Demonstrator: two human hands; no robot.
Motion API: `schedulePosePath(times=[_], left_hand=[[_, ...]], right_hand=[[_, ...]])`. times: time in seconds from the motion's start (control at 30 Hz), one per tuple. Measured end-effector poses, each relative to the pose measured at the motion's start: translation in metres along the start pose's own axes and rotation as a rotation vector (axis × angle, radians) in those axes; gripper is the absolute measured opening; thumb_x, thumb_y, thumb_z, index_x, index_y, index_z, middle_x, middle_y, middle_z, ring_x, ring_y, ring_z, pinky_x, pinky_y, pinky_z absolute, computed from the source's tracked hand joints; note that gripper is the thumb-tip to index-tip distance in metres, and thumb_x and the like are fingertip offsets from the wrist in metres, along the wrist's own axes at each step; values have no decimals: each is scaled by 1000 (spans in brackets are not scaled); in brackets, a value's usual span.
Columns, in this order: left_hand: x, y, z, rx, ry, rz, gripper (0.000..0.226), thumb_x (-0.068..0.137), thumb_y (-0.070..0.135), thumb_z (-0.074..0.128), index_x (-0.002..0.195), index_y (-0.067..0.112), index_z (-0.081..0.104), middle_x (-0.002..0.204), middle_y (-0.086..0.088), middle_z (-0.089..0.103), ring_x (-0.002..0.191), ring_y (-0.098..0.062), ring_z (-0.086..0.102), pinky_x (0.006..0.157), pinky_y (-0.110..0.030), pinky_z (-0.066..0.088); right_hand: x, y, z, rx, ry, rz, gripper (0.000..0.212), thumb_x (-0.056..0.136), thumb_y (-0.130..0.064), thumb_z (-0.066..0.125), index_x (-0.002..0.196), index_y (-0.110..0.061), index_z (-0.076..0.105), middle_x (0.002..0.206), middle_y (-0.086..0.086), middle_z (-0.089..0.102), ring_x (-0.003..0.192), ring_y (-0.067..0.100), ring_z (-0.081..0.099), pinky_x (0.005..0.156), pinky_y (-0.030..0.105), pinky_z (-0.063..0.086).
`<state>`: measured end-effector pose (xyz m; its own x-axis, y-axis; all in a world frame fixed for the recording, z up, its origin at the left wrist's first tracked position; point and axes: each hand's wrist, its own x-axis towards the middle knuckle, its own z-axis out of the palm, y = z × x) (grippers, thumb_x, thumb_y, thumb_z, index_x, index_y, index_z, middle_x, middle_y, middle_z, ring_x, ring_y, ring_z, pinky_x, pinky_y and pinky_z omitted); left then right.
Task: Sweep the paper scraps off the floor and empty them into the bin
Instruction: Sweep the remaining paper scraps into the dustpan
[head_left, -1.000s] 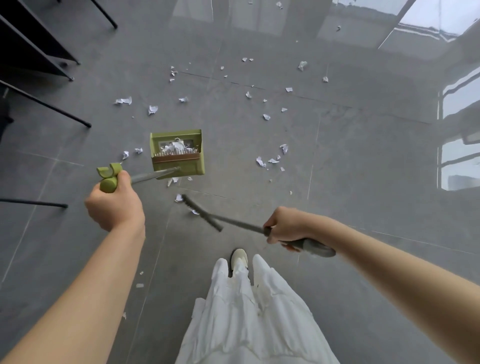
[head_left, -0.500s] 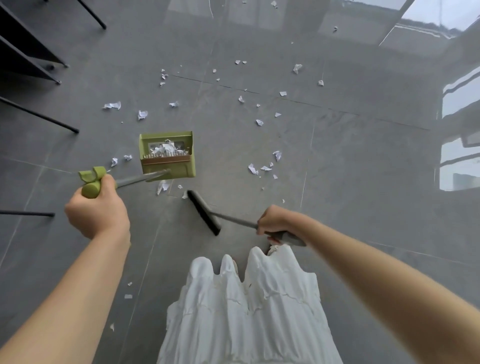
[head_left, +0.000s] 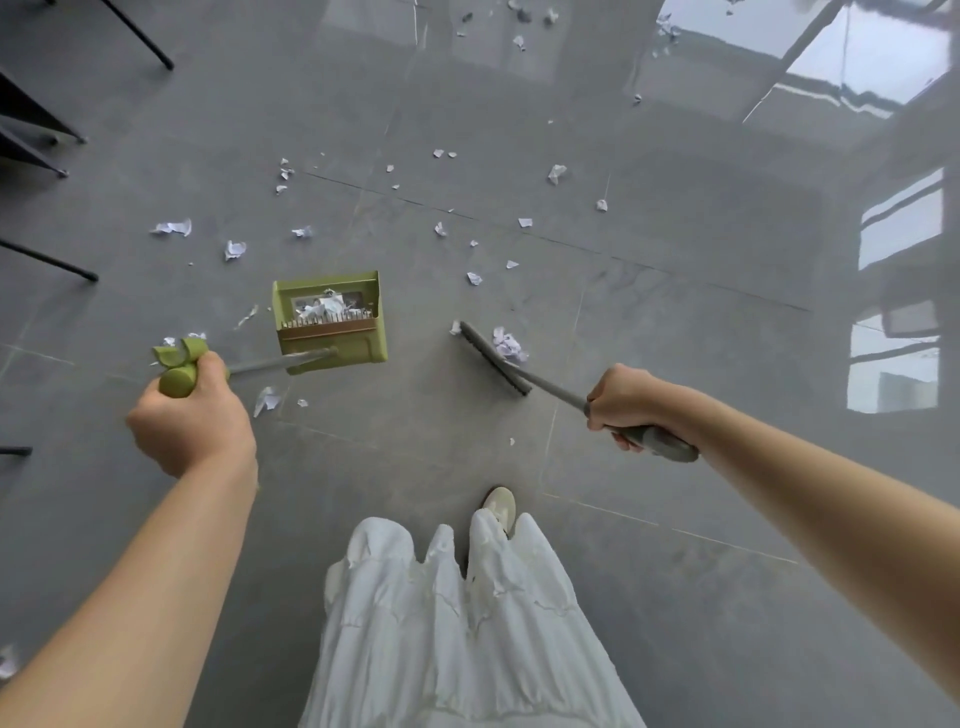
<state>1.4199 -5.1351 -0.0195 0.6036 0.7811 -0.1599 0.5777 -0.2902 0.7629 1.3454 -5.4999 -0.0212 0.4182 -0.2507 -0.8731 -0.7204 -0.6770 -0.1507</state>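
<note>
Grey tiled floor (head_left: 675, 322) carries scattered paper scraps (head_left: 509, 344). Green dustpan (head_left: 330, 322), part-filled, hangs from left hand (head_left: 189, 415) gripping its handle. Right hand (head_left: 626, 402) grips the broom (head_left: 493, 358); best to draw short, low strokes toward the pan.

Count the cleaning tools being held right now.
2. The green dustpan, with scraps inside, sits left of centre on the floor, its handle gripped by the left hand. The grey broom is to its right, held by the right hand.
</note>
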Motion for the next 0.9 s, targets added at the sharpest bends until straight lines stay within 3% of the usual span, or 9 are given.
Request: schedulePosePath(times=[0.13,0.27,0.37,0.43,0.53,0.73,0.83,0.9], left_hand=[[-22,16,21,5,-29,29,41,71,45,62,88,10,73,76,-5,63,71,-28,56,70,-37,52],[-34,32,37,23,-58,43,35,74,42,64,84,9,69,68,-3,58,78,-38,57,68,-37,49],[-41,41,47,36,-72,64,26,76,37,65,80,11,66,66,-10,57,74,-36,49,66,-36,45],[-46,46,53,35,-78,70,24,77,36,66,79,13,64,61,-4,51,71,-30,44,64,-33,41],[-52,51,62,27,-100,75,23,76,36,66,78,14,64,57,6,44,69,-25,43,63,-31,39],[-58,56,76,49,-102,110,25,79,34,66,79,9,63,56,5,42,70,-27,40,63,-28,35],[-60,57,82,71,-104,125,25,80,35,66,79,10,63,60,-5,47,78,-40,47,64,-29,35],[-60,58,85,85,-98,123,27,80,35,66,80,9,64,67,-12,52,78,-40,48,64,-30,36]], right_hand=[[-7,26,-21,-30,-42,-26,17,77,-3,60,91,5,66,56,14,57,35,23,50,42,25,45],[-16,52,-26,-162,-151,-36,14,78,-6,59,89,-4,69,49,9,56,35,22,49,42,23,44],[-12,64,-25,-258,-240,-21,18,78,-10,58,92,-5,68,56,12,61,41,24,51,45,25,47],[-5,70,-24,-257,-256,-2,19,76,-10,58,91,-3,67,61,15,62,47,26,53,49,29,49],[7,75,-31,-234,-194,30,22,75,-8,58,94,2,66,58,15,60,42,25,52,50,28,48],[36,62,-49,-85,-52,57,20,77,-3,61,96,3,66,65,14,57,37,23,51,44,25,46],[46,49,-54,-31,-7,56,18,79,-2,60,96,3,65,74,16,57,43,24,52,44,25,46],[48,41,-54,-29,35,40,18,79,-3,55,95,1,63,79,15,58,46,26,54,47,27,48]])
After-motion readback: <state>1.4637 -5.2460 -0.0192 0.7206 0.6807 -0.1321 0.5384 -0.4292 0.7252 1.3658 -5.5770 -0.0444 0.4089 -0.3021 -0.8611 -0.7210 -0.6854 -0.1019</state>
